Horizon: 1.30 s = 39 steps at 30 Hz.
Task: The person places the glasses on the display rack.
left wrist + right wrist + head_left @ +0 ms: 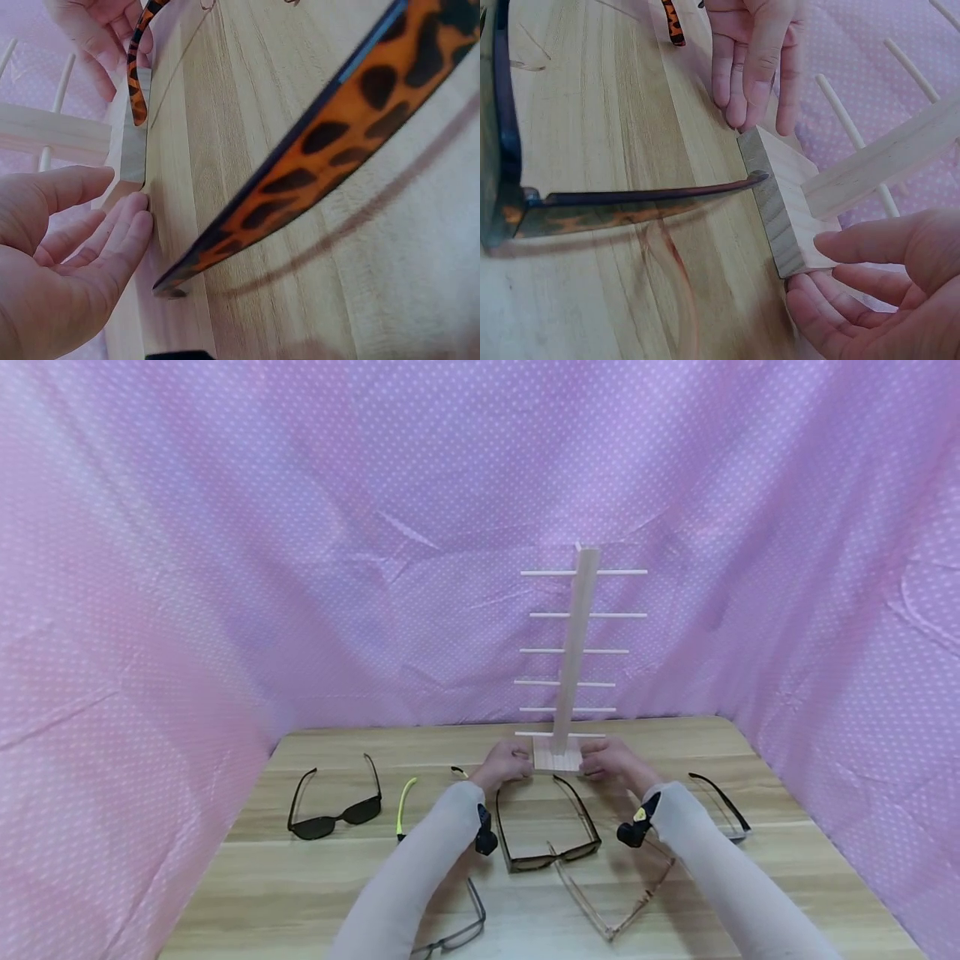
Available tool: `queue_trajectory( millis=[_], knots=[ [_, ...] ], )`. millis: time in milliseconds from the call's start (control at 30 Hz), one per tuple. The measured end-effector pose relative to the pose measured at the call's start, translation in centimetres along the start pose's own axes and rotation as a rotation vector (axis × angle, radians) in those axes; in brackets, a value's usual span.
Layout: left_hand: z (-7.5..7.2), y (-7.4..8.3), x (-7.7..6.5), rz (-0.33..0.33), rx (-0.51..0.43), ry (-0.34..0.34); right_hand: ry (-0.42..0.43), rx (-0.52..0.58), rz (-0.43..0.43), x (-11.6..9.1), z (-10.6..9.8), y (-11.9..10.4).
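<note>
A pale wooden display stand (576,647) with several crossbars stands upright near the back of the table. My left hand (504,765) is at the left end of its base (557,755), fingers fairly straight, fingertips right at the lower edge. At the opposite end, my right hand (611,761) holds the base, its thumb (840,242) over the top and its fingers against the end. Between my forearms lie tortoiseshell glasses (555,857), temples pointing toward the stand. One orange-and-black temple (300,165) crosses the left wrist view; a temple tip overlaps the base in the right wrist view.
Dark sunglasses (337,819) lie on the left of the table (247,868). Glasses with a yellow-green temple (405,802) are partly behind my left sleeve. Grey-framed glasses (463,937), clear beige glasses (588,906) and black-templed glasses (723,802) lie nearer and right. Pink dotted cloth (420,527) hangs behind.
</note>
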<state>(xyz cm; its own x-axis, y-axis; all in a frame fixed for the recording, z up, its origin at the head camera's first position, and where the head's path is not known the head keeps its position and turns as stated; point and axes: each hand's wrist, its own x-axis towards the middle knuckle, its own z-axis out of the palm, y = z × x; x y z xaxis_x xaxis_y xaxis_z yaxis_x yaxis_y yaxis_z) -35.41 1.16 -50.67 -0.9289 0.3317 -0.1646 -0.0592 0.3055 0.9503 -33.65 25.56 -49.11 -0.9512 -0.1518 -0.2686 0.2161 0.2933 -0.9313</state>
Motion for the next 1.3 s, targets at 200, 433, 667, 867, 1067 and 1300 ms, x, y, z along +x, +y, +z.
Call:
queue_trajectory(
  millis=[200, 433, 667, 867, 1067, 1300],
  knots=[
    [0.3, 0.1, 0.4, -0.008, 0.023, 0.003, 0.029, 0.026, 0.014, 0.3, 0.1, 0.3],
    [-0.2, 0.1, 0.2, -0.007, 0.074, 0.033, 0.047, 0.021, 0.017, 0.9, 1.0, 0.4],
    [-1.4, 0.1, -0.3, -0.015, 0.085, 0.070, 0.038, 0.053, 0.027, 1.4, 2.4, -0.3],
    [-2.4, 0.2, -1.0, -0.038, 0.073, 0.082, 0.017, 0.053, 0.010, 2.0, 3.6, -0.8],
    [-3.6, -0.1, -1.7, -0.042, 0.034, 0.093, 0.034, 0.024, -0.007, 2.6, 5.0, -1.3],
    [-4.9, -0.5, -2.3, -0.033, 0.101, 0.146, 0.066, 0.012, -0.008, 3.2, 6.9, -1.7]
  ],
)
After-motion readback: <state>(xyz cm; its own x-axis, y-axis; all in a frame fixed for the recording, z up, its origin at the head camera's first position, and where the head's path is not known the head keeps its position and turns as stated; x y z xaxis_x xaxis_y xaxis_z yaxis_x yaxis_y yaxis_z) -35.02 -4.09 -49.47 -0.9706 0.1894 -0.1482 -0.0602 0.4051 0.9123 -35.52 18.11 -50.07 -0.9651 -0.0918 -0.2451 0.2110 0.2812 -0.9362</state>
